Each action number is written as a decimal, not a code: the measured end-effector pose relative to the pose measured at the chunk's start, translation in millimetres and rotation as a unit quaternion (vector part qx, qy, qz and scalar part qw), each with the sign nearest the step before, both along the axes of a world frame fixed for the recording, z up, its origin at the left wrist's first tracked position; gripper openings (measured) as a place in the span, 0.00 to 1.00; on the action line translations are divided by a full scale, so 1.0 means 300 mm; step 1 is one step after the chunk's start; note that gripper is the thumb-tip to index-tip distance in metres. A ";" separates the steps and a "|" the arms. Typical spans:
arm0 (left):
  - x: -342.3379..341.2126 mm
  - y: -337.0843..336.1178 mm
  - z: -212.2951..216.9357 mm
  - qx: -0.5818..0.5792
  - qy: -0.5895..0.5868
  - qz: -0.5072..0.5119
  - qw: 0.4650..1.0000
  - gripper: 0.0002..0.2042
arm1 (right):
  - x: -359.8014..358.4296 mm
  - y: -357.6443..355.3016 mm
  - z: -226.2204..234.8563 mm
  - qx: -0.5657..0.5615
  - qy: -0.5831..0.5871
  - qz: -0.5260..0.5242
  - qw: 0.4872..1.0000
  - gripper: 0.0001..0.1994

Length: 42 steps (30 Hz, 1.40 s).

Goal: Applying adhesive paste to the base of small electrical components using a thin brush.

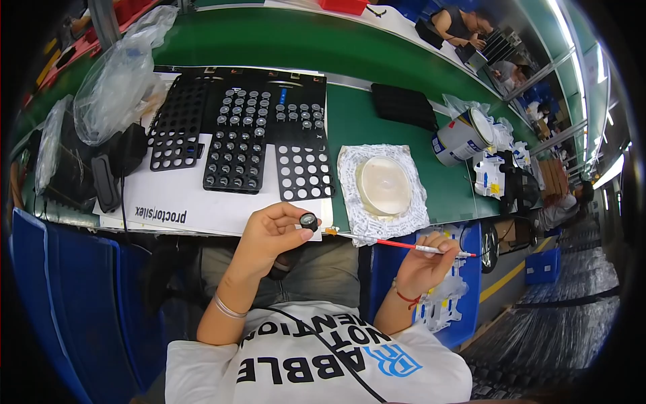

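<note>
My left hand [268, 237] pinches a small round black part [309, 221] with a glassy centre between thumb and fingers, just off the table's front edge. In my right hand [424, 264] is a thin paintbrush [393, 243] with a red handle, held like a pen. Its orange tip points left and lies close to the black part; whether they touch I cannot tell. A round tub [385, 186] with pale contents rests on printed paper [350, 165] beyond the brush. Similar round parts fill much of a black tray [233, 161] farther left.
Perforated black trays [178, 108] stand left, and another holed tray [304, 174] lies mid-table. At right are a metal can [461, 138], a black pad [404, 106] and white plastic parts [489, 174]. A plastic bag [121, 101] sits at left; a blue bin [471, 296] adjoins my right arm.
</note>
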<state>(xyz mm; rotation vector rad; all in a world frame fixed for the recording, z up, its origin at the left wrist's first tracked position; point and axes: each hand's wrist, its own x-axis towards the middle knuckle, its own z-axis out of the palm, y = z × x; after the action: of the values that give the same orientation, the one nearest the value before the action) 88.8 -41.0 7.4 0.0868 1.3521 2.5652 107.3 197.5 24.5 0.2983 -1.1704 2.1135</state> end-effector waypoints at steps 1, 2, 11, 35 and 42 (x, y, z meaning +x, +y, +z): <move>0.002 0.002 0.003 0.028 -0.010 -0.003 1.000 0.11 | 0.001 -0.002 0.000 0.002 -0.002 0.000 1.000 0.13; 0.003 -0.001 0.000 0.028 -0.009 0.000 1.000 0.11 | 0.001 -0.005 0.000 0.002 -0.001 0.003 1.000 0.13; 0.013 -0.009 -0.016 0.066 -0.050 -0.036 0.996 0.09 | -0.002 -0.020 0.004 0.012 0.017 0.023 1.000 0.13; 0.018 -0.017 0.000 0.066 -0.027 -0.033 0.997 0.10 | -0.016 0.025 -0.034 0.052 0.027 -0.063 0.996 0.13; -0.159 -0.147 0.089 -0.290 0.120 0.164 0.935 0.12 | -0.007 0.061 -0.053 0.032 0.001 -0.088 0.996 0.12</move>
<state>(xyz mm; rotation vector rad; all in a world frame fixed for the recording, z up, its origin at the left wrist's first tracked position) 41.1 -85.0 33.9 0.0758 2.3390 2.3258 105.3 215.7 8.7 0.2186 -1.2196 1.9241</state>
